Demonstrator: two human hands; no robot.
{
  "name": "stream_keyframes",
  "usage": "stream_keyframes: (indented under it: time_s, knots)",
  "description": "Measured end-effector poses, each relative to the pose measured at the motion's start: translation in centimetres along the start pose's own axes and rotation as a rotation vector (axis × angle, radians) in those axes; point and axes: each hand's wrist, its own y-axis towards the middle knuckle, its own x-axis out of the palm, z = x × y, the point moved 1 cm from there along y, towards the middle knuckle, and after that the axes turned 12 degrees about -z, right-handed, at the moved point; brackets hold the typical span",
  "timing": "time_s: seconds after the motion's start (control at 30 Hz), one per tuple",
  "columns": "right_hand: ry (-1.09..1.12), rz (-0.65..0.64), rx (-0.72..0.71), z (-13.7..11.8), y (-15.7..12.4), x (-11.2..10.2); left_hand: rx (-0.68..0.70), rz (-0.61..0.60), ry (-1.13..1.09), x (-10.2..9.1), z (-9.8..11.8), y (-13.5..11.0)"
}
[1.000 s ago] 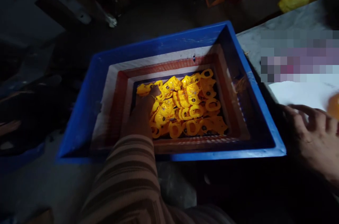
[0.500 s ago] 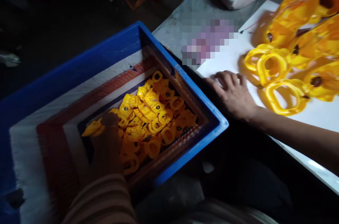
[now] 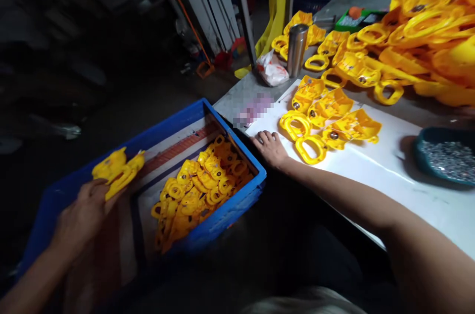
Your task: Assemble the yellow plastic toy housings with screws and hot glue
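My left hand [image 3: 83, 215] is raised over the left side of a blue crate [image 3: 230, 153] and grips a bunch of yellow plastic handle parts [image 3: 117, 170]. The crate holds several more of the same yellow parts [image 3: 200, 185] on a striped liner. My right hand [image 3: 270, 148] lies palm down on the near corner of a white sheet [image 3: 389, 170] on the table, fingers stretched out, holding nothing. Just right of that hand lies a small group of yellow parts [image 3: 326, 121].
A big heap of yellow parts [image 3: 426, 26] covers the table's far right. A steel tumbler [image 3: 297, 49] and a white bag [image 3: 272, 71] stand at the back. A dark bowl of small metal pieces [image 3: 447, 155] sits at the right. The floor to the left is dark.
My left hand has lifted out of the crate with a bunch of yellow parts. The view has swung right and up, bringing the table into sight. My right hand stays on the sheet.
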Motion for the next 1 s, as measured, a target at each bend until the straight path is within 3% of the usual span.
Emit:
stream_keyframes:
  time_s: [0.07, 0.17, 0.23, 0.3, 0.37, 0.43, 0.5, 0.63, 0.8, 0.87, 0.93, 1.0]
  knots:
    - [0.002, 0.017, -0.009, -0.1, -0.1, -0.1, 0.138, 0.169, -0.050, -1.8, 4.4, -0.6]
    - [0.002, 0.037, -0.021, -0.2, -0.2, -0.2, 0.470, 0.324, -0.148, -4.0, 14.3, 1.5]
    - [-0.004, 0.051, -0.028, -0.2, -0.2, -0.3, 0.701, 0.296, -0.158, -5.0, 21.7, 4.1]
    - [-0.010, 0.064, -0.031, -0.2, -0.3, -0.4, 0.811, 0.268, -0.128, -5.5, 28.2, 6.9]
    - [-0.014, 0.077, -0.029, -0.2, -0.3, -0.3, 0.903, 0.242, -0.095, -5.3, 32.9, 9.4]
    - [-0.016, 0.091, -0.022, -0.2, -0.3, -0.3, 0.979, 0.214, -0.063, -4.7, 35.8, 11.4]
    - [-0.016, 0.099, -0.016, -0.1, -0.1, -0.3, 1.023, 0.195, -0.041, -3.8, 36.9, 13.3]
    - [-0.008, 0.078, -0.009, 0.1, 0.1, -0.2, 1.119, 0.101, 0.002, -1.7, 37.1, 16.0]
    - [0.035, 0.010, -0.010, 0.2, -0.4, 0.4, 1.239, -0.079, -0.016, 0.4, 37.0, 17.0]
    - [-0.001, 0.026, 0.013, 0.4, -0.4, 0.7, 1.302, -0.071, -0.031, 0.6, 35.9, 17.4]
    - [-0.072, 0.040, 0.031, 0.7, -0.3, 0.8, 1.334, -0.024, -0.069, 0.6, 33.5, 17.8]
    - [-0.129, 0.046, 0.018, 0.9, -0.4, 0.8, 1.180, 0.050, -0.212, 0.7, 29.8, 17.7]
